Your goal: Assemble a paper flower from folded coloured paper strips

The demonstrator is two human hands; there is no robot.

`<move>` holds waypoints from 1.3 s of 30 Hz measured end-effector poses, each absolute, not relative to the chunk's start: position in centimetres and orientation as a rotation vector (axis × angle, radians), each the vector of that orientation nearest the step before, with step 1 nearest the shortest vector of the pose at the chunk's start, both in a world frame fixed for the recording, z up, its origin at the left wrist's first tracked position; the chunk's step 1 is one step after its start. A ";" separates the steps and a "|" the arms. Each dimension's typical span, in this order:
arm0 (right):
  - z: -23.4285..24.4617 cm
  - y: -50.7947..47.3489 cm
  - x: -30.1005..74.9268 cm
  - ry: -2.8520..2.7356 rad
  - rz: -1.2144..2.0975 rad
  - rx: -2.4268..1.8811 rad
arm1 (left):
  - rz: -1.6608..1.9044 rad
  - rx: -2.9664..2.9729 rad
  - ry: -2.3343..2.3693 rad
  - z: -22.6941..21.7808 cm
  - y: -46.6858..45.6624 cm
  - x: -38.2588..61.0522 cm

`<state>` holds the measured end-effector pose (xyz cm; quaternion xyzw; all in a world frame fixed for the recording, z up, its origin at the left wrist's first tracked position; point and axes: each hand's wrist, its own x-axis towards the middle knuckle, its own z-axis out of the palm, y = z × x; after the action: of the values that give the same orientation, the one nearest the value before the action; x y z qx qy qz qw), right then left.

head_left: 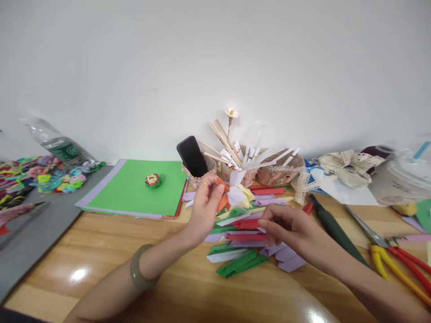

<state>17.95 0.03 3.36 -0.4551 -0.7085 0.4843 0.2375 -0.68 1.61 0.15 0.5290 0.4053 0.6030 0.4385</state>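
My left hand (207, 208) pinches a folded-paper piece (237, 196) with orange, white and yellow parts, held up over the desk. Below it spreads a pile of folded paper strips (239, 262) in green, red, purple, white and yellow. My right hand (286, 226) is low over the right side of this pile, thumb and fingers drawn together beside a red strip (247, 223). Whether anything sits between those fingertips is hidden.
Behind stand woven baskets (281, 172) with sticks and pens, and a black phone (191, 157). Left are green paper sheets (134, 193) bearing a small paper ornament (153, 181), and a bottle (60, 146). Scissors (373, 235), pliers (400, 269) and a lidded cup (407, 175) lie right. Another person's hand (13, 215) shows far left.
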 end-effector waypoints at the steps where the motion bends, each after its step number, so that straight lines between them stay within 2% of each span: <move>1: 3.5 0.2 18.1 -1.887 1.307 -1.277 | 1.504 1.274 0.916 0.3 1.8 -0.7; 6: 4.5 0.7 18.2 -1.625 0.804 -1.306 | 1.163 0.852 0.645 0.7 1.8 -0.2; 10: 4.8 0.7 18.1 -1.789 0.725 -1.267 | 1.085 0.799 0.615 0.1 1.4 0.4; 19: 5.0 -0.3 17.5 -1.874 0.869 -1.262 | 1.079 0.973 0.611 -0.5 0.9 0.2; 22: 4.9 -0.6 17.3 -1.915 0.822 -1.239 | 1.045 1.031 0.622 -0.1 0.7 0.1; 32: 3.9 -1.1 17.5 -2.050 0.335 -1.031 | 1.073 1.223 0.622 0.8 0.2 -0.4; 39: 2.9 -1.2 17.6 -2.175 -0.161 -0.879 | 1.271 1.724 0.805 1.1 -0.1 -0.4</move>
<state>17.62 -1.19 2.91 -0.3452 -0.8536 -0.0633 0.3850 -0.44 -0.11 1.08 0.6859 0.3202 0.5055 0.4141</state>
